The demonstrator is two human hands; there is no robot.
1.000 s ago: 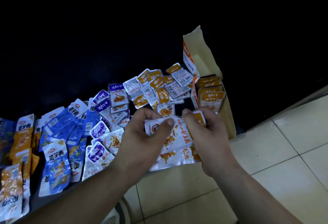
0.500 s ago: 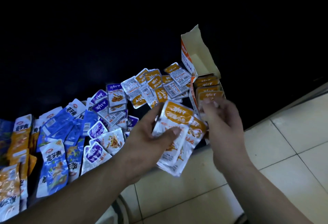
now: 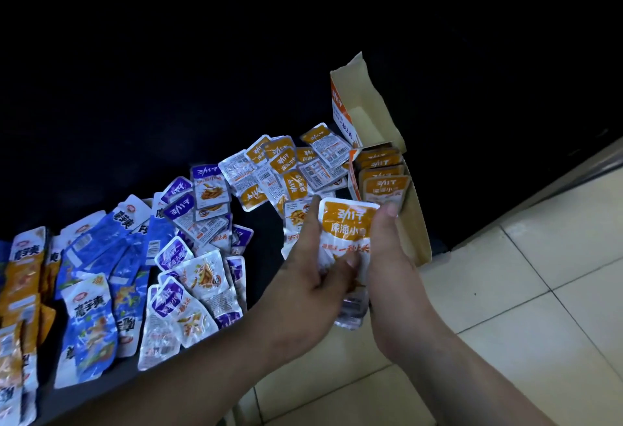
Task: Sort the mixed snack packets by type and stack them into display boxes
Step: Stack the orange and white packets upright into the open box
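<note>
A small stack of orange snack packets (image 3: 347, 226) stands upright between both my hands, just in front of the cardboard display box (image 3: 413, 223). My left hand (image 3: 313, 274) grips the stack from its left side, thumb across the front. My right hand (image 3: 387, 257) holds its right side, thumb up by the top corner. Several orange packets (image 3: 384, 184) stand in a row inside the box. Loose orange packets (image 3: 286, 169) lie on the dark surface left of the box. Purple packets (image 3: 188, 223) and blue packets (image 3: 97, 247) lie further left.
The box's torn lid flap (image 3: 364, 105) stands up at its far end. Orange-yellow packets (image 3: 23, 277) lie at the far left edge. Pale floor tiles (image 3: 522, 274) spread to the right and below the dark surface's edge.
The held packets went from lying spread and slanted in my hands to a squared-up upright stack. My right hand came back from the box to the stack's right side.
</note>
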